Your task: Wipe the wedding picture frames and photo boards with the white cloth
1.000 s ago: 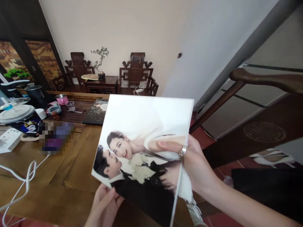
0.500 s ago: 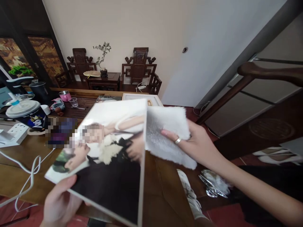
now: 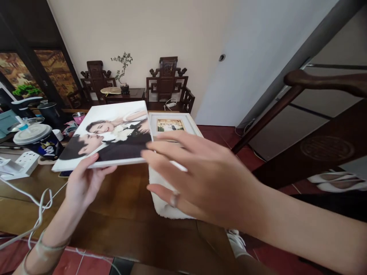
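Here, in the head view, the left hand (image 3: pixel 83 183) holds a photo panel (image 3: pixel 106 135) by its near edge, fingers under it and thumb on top, the panel lying almost flat just above the bench (image 3: pixel 120 214). The panel sits at about 10 o'clock from the right hand (image 3: pixel 200 179). That right hand hovers with a wide, empty grip, fingers spread, over a white cloth (image 3: pixel 163 204) that lies on the bench; whether it touches the cloth, I cannot tell. A framed picture (image 3: pixel 172 126) lies at 12 o'clock from the right hand, just beside the panel's right edge. At 9 o'clock, a white cable (image 3: pixel 40 206) loops across the bench, with a power strip (image 3: pixel 24 162) beyond it.
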`<state>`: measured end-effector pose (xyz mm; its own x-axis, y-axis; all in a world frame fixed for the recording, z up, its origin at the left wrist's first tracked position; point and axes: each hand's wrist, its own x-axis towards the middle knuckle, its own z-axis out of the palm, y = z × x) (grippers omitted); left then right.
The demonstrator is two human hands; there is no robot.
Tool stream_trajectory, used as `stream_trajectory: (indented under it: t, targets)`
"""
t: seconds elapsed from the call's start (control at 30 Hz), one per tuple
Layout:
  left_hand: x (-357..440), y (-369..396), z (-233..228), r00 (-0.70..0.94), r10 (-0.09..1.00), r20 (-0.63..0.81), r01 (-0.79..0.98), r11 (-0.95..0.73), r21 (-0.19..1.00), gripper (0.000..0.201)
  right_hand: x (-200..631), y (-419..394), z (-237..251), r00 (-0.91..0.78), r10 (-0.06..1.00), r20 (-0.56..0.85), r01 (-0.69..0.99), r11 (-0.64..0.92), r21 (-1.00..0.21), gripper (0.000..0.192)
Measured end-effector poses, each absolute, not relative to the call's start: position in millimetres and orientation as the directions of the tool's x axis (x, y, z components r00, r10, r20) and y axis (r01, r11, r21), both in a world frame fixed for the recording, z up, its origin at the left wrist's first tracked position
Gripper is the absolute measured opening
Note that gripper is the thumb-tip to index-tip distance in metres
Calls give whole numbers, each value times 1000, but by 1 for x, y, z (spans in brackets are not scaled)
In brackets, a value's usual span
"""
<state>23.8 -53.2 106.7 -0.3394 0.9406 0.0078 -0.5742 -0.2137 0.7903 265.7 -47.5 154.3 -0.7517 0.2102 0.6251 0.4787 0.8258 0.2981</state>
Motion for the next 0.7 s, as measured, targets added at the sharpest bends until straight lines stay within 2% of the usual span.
stream_trajectory:
  t: [0.07, 0.17, 0.27, 0.4, 0.5, 0.57, 0.6, 0.63, 0.7]
  targets:
    - [30, -39, 104, -321, 942, 92, -524, -258, 812, 15, 243, -36, 153, -832, 255, 493, 476, 785, 398, 55]
    - [39, -19, 104, -304, 940, 153, -466, -286, 837, 18, 210, -12, 144, -825, 433, 364, 561, 707, 430, 53]
    - [40, -2, 111, -269, 946, 183, -426, -287, 858, 20, 191, 10, 146, -771, 539, 339, 637, 659, 401, 54]
    - [32, 19, 129, -168, 965, 203, -417, -256, 872, 11, 188, 35, 159, -750, 550, 367, 660, 647, 382, 46]
    - [21, 26, 134, -26, 984, 178, -377, -174, 909, 18, 197, 51, 162, -734, 520, 438, 673, 642, 366, 43]
    - [13, 26, 125, 36, 999, 10, -355, 4, 935, 28, 205, 58, 161, -726, 485, 487, 673, 645, 361, 41]
    - [9, 26, 116, 42, 986, -159, -352, 163, 922, 33, 208, 59, 160, -725, 468, 505, 670, 648, 361, 40]
    - [5, 27, 105, 26, 925, -379, -364, 362, 858, 35, 210, 59, 160, -725, 456, 517, 667, 651, 361, 38]
    - [-2, 33, 79, -5, 842, -540, -375, 499, 782, 32, 213, 56, 159, -726, 446, 524, 662, 660, 355, 35]
